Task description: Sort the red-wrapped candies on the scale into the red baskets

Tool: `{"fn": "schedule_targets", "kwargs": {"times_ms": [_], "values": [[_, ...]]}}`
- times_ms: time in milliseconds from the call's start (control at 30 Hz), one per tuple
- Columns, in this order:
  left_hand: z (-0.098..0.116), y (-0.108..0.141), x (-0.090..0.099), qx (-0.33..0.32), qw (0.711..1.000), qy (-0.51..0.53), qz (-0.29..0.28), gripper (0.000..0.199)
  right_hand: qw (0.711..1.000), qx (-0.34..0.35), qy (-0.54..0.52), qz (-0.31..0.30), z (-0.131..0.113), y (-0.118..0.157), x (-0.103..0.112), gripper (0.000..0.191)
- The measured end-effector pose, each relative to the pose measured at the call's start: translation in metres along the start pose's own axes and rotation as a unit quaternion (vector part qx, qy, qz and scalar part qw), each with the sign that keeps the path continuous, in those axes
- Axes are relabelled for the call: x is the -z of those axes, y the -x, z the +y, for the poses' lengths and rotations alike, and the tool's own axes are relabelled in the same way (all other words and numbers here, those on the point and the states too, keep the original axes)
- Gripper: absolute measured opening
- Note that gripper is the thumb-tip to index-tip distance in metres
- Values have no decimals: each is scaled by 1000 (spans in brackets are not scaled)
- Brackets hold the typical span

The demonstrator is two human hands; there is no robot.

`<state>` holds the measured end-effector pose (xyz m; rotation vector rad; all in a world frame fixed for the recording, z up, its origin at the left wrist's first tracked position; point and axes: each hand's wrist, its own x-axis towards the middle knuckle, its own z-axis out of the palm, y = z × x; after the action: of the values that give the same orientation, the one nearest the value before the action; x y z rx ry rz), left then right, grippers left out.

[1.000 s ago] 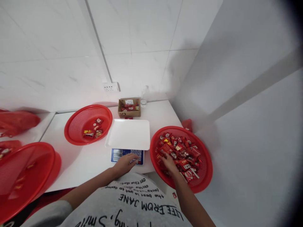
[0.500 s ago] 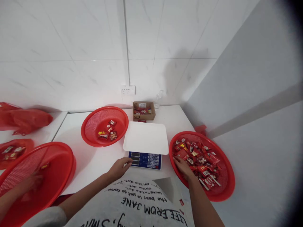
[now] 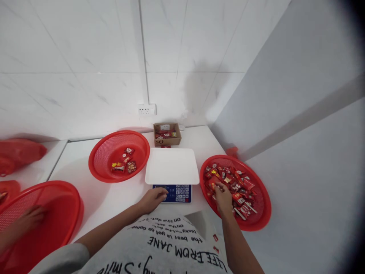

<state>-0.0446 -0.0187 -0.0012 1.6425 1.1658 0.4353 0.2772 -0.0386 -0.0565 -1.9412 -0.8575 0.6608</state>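
Note:
My right hand [image 3: 224, 198] is inside the red mesh basket [image 3: 266, 217] at the right, its fingers closed on a red candy packet [image 3: 213, 182]. Many red-wrapped candies [image 3: 238, 182] lie beneath and around it. My left hand [image 3: 154, 199] is loosely curved over the left part of the blue key panel [image 3: 179, 194] of a digital scale, covering part of the display. It appears to hold nothing, thumb and fingers slightly apart. The scale's white tray [image 3: 172, 166] is bare.
A second red basket [image 3: 97, 152] with a few candies stands left of the scale. Behind it is a cardboard box [image 3: 159, 142] of red packets. At far left, another person's hand [image 3: 35, 217] reaches into a large red basket [image 3: 76, 205], near a red bag [image 3: 23, 152].
My right hand has lifted slightly and now grips a red packet. My left hand has moved right, over the display. The view has shifted, and the other person's hand has moved in their basket.

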Motion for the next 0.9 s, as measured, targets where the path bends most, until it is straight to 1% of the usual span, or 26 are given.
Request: {"fn": "schedule_targets", "kwargs": {"times_ms": [33, 67, 100, 167, 233, 267, 333, 400, 467, 533, 567, 633, 700, 733, 767, 800, 833, 900], "values": [[3, -2, -1, 19, 999, 36, -8, 22, 1000, 4, -23, 19, -10, 4, -1, 39], [6, -4, -3, 43, 996, 81, -20, 24, 999, 5, -43, 23, -21, 9, -3, 40], [10, -6, -5, 72, 988, 136, -33, 28, 998, 15, -58, 8, -34, 16, -8, 40], [19, -12, -9, 134, 956, 255, -62, 37, 995, 37, -82, -49, -60, 30, -24, 37], [28, -20, -15, 179, 910, 365, -83, 44, 985, 58, -102, -126, -81, 46, -47, 35], [32, -25, -17, 190, 887, 412, -92, 45, 979, 69, -111, -160, -89, 53, -61, 34], [36, -36, -21, 200, 847, 485, -90, 39, 963, 88, -121, -226, -98, 66, -86, 36], [37, -46, -22, 216, 820, 526, -62, 31, 937, 108, -131, -306, -101, 74, -106, 49], [35, -55, -19, 243, 806, 538, -31, 27, 911, 127, -136, -368, -102, 76, -116, 65], [33, -62, -12, 259, 799, 542, -19, 24, 895, 131, -138, -404, -103, 74, -116, 75], [32, -65, -8, 261, 797, 545, -13, 22, 892, 128, -140, -409, -103, 71, -113, 77], [31, -70, 0, 259, 794, 550, 13, 23, 901, 114, -150, -390, -100, 62, -103, 76], [30, -74, 8, 256, 798, 544, 43, 26, 924, 93, -155, -338, -91, 48, -88, 72], [29, -76, 12, 251, 807, 531, 55, 26, 938, 76, -149, -305, -84, 39, -79, 70], [28, -77, 15, 239, 823, 511, 66, 25, 951, 64, -141, -267, -75, 30, -69, 67], [25, -78, 19, 220, 845, 480, 78, 25, 965, 55, -127, -221, -64, 21, -58, 64], [21, -78, 22, 197, 873, 435, 98, 30, 977, 50, -105, -177, -51, 12, -46, 62], [9, -75, 32, 138, 933, 288, 165, 45, 992, 44, -39, -109, -25, -4, -22, 55]]}}
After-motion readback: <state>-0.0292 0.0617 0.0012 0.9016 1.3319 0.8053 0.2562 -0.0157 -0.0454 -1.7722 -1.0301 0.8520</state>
